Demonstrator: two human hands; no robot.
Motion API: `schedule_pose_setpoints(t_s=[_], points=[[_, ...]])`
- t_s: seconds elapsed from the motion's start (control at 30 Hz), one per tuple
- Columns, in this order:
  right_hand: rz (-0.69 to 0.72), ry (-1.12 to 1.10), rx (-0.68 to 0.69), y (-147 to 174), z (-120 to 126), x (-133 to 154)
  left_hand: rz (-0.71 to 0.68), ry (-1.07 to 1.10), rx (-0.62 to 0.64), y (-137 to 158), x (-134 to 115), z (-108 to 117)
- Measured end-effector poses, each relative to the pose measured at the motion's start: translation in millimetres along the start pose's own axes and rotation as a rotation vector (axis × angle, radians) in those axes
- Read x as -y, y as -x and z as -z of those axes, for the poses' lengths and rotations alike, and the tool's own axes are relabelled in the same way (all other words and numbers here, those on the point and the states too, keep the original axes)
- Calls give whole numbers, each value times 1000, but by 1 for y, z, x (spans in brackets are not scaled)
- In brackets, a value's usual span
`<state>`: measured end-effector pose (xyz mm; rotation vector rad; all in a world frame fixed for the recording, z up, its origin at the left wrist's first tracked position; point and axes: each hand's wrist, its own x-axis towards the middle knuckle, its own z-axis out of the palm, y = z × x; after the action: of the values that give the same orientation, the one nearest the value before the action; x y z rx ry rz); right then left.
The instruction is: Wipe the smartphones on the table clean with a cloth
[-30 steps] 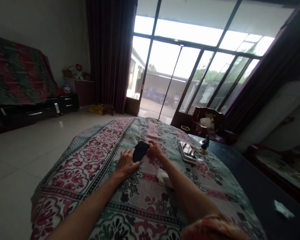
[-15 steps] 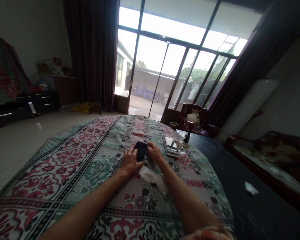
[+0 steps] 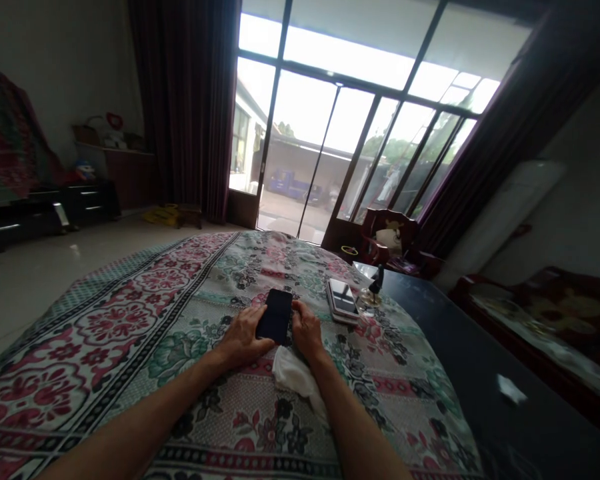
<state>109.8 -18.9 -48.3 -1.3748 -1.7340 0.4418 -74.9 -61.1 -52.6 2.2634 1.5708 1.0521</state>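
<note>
A black smartphone (image 3: 275, 317) lies dark-screened on the patterned tablecloth (image 3: 180, 347), its long side pointing away from me. My left hand (image 3: 244, 337) grips it from the left, thumb along the lower edge and fingers at the side. Close against its right edge is my right hand (image 3: 307, 327), fingers curled in; whether they pinch the phone or something small is hidden. A crumpled white cloth (image 3: 295, 373) lies just below the phone, partly under my right forearm. Right of my right hand sits a flat stack with a shiny, light-framed top (image 3: 343, 298).
A small dark figure on a clear base (image 3: 376, 283) stands beyond the stack. Along the right runs a dark tabletop (image 3: 450, 340) bearing a white crumpled piece (image 3: 511, 389). A carved wooden chair (image 3: 393, 233) stands behind, near tall glass doors (image 3: 320, 153).
The phone and both hands now appear lower and closer to me. My left hand has slid off the screen toward the phone's left side, so more of the screen shows.
</note>
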Motion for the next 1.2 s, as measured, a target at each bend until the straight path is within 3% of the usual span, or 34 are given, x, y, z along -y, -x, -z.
schedule_pose_setpoints(t_s=[0.33,0.47,0.53,0.67,0.77,0.97,1.1,1.2], points=[[-20,-61,65,3,5,5,-17,-29,-8,3,0,-1],[-20,-8,91,0,21,17,-19,-50,1,3,-1,-1],[-14,49,189,-3,39,28,-8,-67,18,3,-1,-1],[9,109,692,-3,76,52,35,-132,65,3,-2,-1],[32,201,859,3,86,66,93,-191,105,3,-3,2],[175,525,945,23,62,82,127,-236,182,3,-7,13],[257,538,994,19,56,90,124,-250,204,2,-6,15],[314,443,820,4,55,89,124,-250,195,3,-4,13]])
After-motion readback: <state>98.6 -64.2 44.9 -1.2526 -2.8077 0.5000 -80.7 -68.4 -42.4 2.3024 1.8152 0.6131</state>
